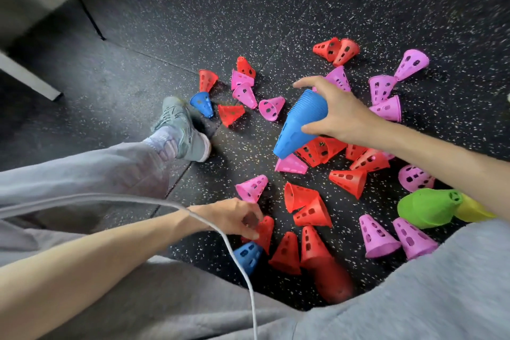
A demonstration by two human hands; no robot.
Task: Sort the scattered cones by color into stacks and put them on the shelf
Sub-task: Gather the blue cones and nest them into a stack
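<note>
My right hand (335,113) grips a stack of blue cones (299,124), held tilted above the floor with its narrow end down and to the left. My left hand (234,217) is low over the floor, fingers curled, touching a red cone (266,230). Just below it lies a single blue cone (248,255). Another blue cone (202,103) lies by my shoe. Several red cones (310,212) and pink cones (271,109) lie scattered on the dark speckled floor. A green stack (427,208) and a yellow stack (472,211) lie at the right.
My left leg in grey trousers stretches out with a grey shoe (180,130) near the cones. A white cable (240,257) crosses my left forearm. Black metal legs (82,5) and a pale board (30,80) stand at the upper left.
</note>
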